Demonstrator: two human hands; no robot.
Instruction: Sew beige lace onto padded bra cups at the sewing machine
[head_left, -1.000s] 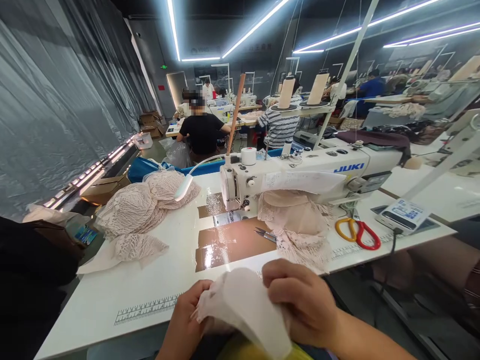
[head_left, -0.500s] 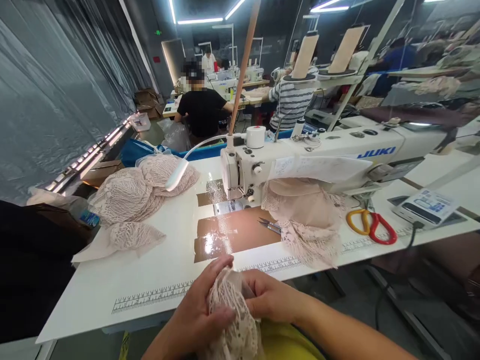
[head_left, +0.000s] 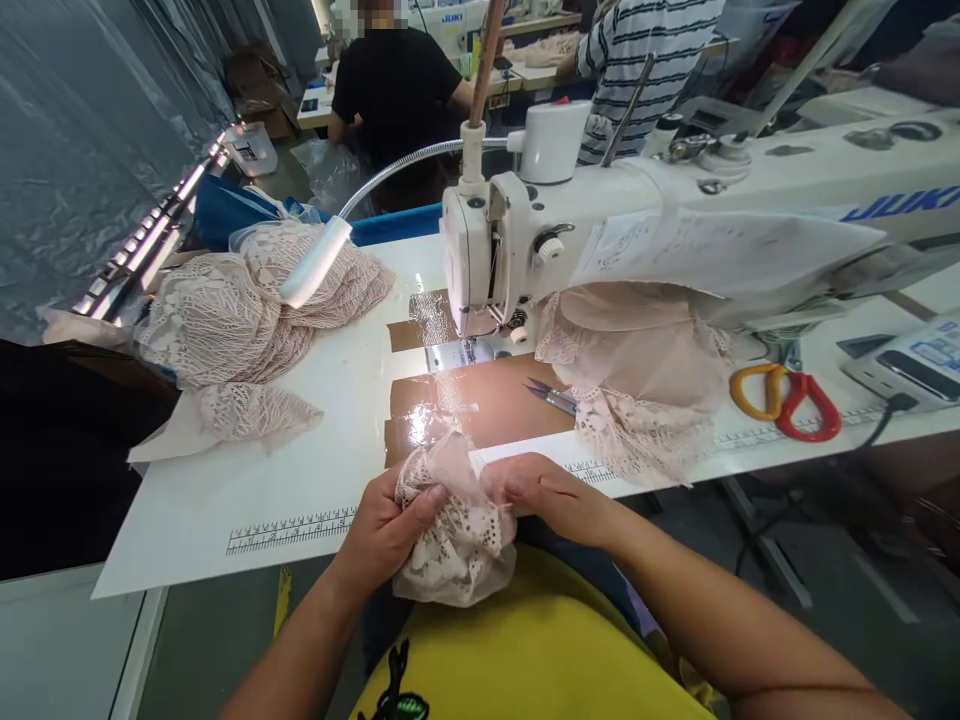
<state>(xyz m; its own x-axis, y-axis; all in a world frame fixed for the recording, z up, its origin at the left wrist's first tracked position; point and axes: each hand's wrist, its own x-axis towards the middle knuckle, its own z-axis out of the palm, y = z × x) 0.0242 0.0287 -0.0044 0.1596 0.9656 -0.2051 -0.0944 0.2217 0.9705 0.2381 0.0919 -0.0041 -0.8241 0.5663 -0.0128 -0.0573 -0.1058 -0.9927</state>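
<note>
Both my hands grip a bunched piece of pale pink lace [head_left: 457, 520] at the near edge of the white sewing table [head_left: 247, 500]. My left hand [head_left: 386, 535] pinches its left side with the thumb on top. My right hand [head_left: 547, 495] is closed on its right side. The lace hangs down over my yellow shirt. The white JUKI sewing machine [head_left: 600, 230] stands just beyond, its needle area [head_left: 480, 335] above a shiny brown plate [head_left: 480, 405].
A heap of pink lace pieces [head_left: 240, 310] lies at the left under a gooseneck lamp [head_left: 315, 260]. More lace [head_left: 637, 390] sits under the machine arm, with thread snips [head_left: 555, 397] beside it. Red and yellow scissors [head_left: 787, 400] lie at the right. Two people sit beyond at other tables.
My view has dropped and moved closer to the machine. The fabric in my hands went from a white side showing to bunched lace, and my hands lifted it to the table edge.
</note>
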